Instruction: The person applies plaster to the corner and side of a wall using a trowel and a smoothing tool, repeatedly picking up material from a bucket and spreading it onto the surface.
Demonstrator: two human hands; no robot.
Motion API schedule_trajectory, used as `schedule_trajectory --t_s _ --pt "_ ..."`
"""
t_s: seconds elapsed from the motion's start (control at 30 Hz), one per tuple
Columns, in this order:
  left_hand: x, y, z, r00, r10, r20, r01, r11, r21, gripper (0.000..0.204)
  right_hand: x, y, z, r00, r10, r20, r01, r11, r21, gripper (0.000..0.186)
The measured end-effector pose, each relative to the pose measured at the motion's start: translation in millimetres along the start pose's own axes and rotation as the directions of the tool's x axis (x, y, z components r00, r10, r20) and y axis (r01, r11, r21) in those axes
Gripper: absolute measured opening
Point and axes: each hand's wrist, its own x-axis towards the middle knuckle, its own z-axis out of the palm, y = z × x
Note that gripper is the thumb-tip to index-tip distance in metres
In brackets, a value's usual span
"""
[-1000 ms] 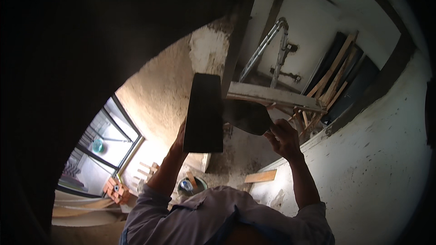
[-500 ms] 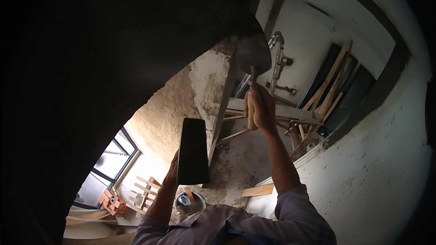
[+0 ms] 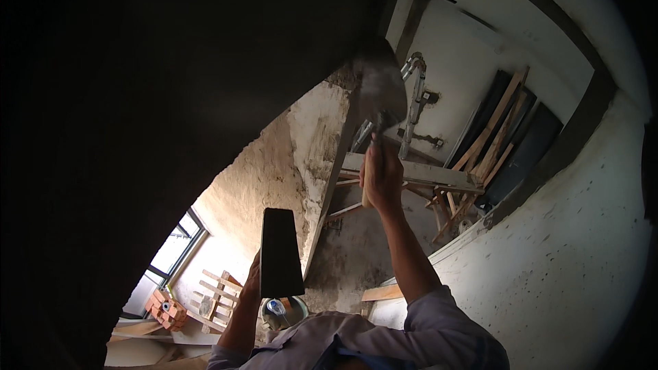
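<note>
My right hand (image 3: pixel 381 177) is closed round the wooden handle of a pointed metal trowel (image 3: pixel 381 81), whose blade is raised against the lower edge of a dark overhead surface (image 3: pixel 185 82); whether it touches I cannot tell. Lower and to the left, my left hand (image 3: pixel 251 275) holds a long dark rectangular board (image 3: pixel 279 253), which hides most of its fingers. Behind both is a patchy, rough plastered surface (image 3: pixel 281 151).
An aluminium ladder (image 3: pixel 411 123) stands behind a plank on a wooden trestle (image 3: pixel 445 177). Timber boards (image 3: pixel 497 116) lean at the right. A brick stack (image 3: pixel 166 310), wooden pallet (image 3: pixel 218 288) and round tub (image 3: pixel 296 310) lie below. A white wall (image 3: pixel 548 260) runs along my right.
My right hand has swung the trowel up from beside the board to the dark edge. The board in my left hand has moved lower, away from the trowel.
</note>
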Motion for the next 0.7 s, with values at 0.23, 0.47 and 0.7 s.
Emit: schedule_trajectory --t_s 0.23,0.47,0.7 --pt "-6.7 6.5 0.2 0.998 -0.005 0.059 -0.001 0.995 0.097 0.046 12.3 -19.6 0.4 0.999 -0.021 0.030 0.019 0.999 0.048 0.024" --pt "2.0 -19.8 -4.0 0.993 -0.111 0.050 0.121 0.942 -0.312 0.043 39.1 -16.1 9.0 0.983 -0.178 -0.047 0.167 0.971 -0.168 0.028" --pt "-11.4 -12.7 -15.3 0.962 0.217 0.164 -0.272 0.743 0.611 0.037 44.6 -41.7 2.0 0.981 -0.172 -0.096 0.154 0.974 -0.165 0.024"
